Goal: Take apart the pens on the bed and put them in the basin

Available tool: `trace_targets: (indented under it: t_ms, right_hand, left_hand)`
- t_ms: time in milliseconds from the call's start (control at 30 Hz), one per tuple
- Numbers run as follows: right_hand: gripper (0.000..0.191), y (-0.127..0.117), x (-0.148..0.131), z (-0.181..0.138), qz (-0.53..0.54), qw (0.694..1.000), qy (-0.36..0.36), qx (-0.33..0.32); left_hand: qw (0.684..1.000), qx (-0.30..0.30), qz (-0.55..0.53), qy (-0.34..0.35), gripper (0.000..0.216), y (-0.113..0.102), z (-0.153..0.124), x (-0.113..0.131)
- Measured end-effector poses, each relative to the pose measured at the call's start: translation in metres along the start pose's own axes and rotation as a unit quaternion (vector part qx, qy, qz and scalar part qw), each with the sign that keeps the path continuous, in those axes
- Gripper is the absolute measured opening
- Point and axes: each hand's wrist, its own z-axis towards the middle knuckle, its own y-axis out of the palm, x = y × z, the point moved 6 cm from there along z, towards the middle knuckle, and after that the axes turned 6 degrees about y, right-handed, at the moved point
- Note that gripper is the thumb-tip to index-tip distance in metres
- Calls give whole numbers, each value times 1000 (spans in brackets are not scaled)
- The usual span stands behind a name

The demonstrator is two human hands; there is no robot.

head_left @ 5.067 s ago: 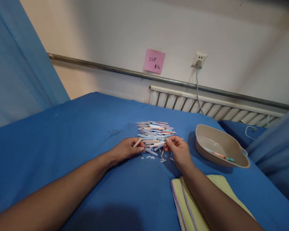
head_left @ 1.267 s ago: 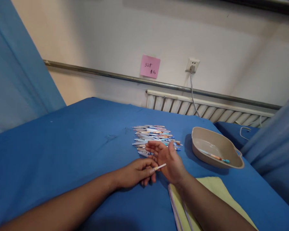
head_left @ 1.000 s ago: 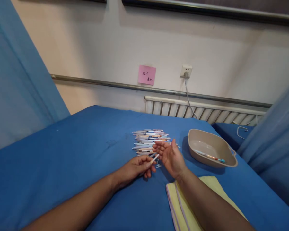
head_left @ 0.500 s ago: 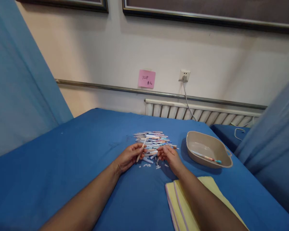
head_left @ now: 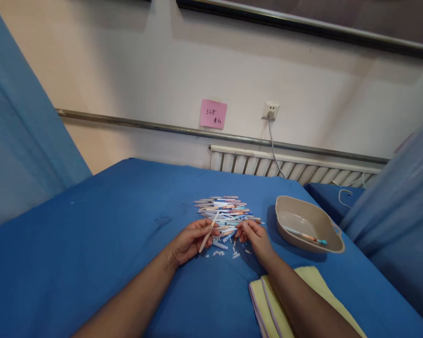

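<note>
My left hand (head_left: 193,239) is closed, with a slim pen (head_left: 206,238) pinched between thumb and fingers. The pen has a beige lower body and a thin white upper end, and it tilts up to the right. To its right, my right hand (head_left: 255,239) has its fingertips drawn together; anything between them is too small to make out. Behind and between both hands lies a pile of pens and thin sticks (head_left: 222,206) in white, grey, orange and blue. Small white pieces (head_left: 218,253) are scattered on the blue sheet (head_left: 127,225) just in front of the pile.
At the right stands a beige basin (head_left: 292,206) with an orange and blue pen (head_left: 305,236) inside. A folded yellow towel (head_left: 268,300) lies under my right forearm. Beyond the sheet are a radiator (head_left: 239,162) and a wall with a pink note (head_left: 213,114). Curtains hang on both sides.
The view has shifted slightly, so the pile and basin appear a little lower. Both hands keep nearly the same pose, with the pen still in my left hand.
</note>
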Motion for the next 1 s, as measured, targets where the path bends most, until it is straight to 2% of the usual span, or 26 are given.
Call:
trace_targets:
  t_ms: [200,300,367,467,533,600,700,767,833,900,1000]
  right_hand:
    - [27,2,9,-3,-74,997,-9,22]
    - [21,9,10,-6,-166,985,-20,28]
    - [17,22,2,-11,-253,966,-43,19]
    - [12,58,-17,-22,-399,910,-95,-62]
    - [19,85,-27,-32,-463,867,-129,-133]
    - [22,105,-30,-37,-516,824,-149,-178]
    - [16,114,-23,-36,-607,763,-140,-175]
    - [17,109,-17,-32,-641,740,-132,-155]
    - [18,102,-15,-29,-650,735,-135,-141]
    - [18,93,-15,-27,-641,743,-139,-134]
    - [15,72,-20,-19,-581,795,-129,-121]
  left_hand:
    - [997,57,-46,21,14,-14,3,8]
    - [994,80,-64,38,12,-19,3,12]
    - [993,89,-65,43,12,-21,2,14]
    - [994,82,-56,37,14,-20,3,14]
    - [995,77,-49,33,15,-19,3,13]
    - [996,76,-43,32,14,-19,3,13]
    - [996,75,-35,31,13,-19,4,13]
    - [996,76,-29,31,14,-19,4,12]
    - [996,78,-23,30,14,-18,5,12]
    - [996,79,-17,24,14,-17,5,11]
    - [996,81,-10,21,16,-15,6,10]
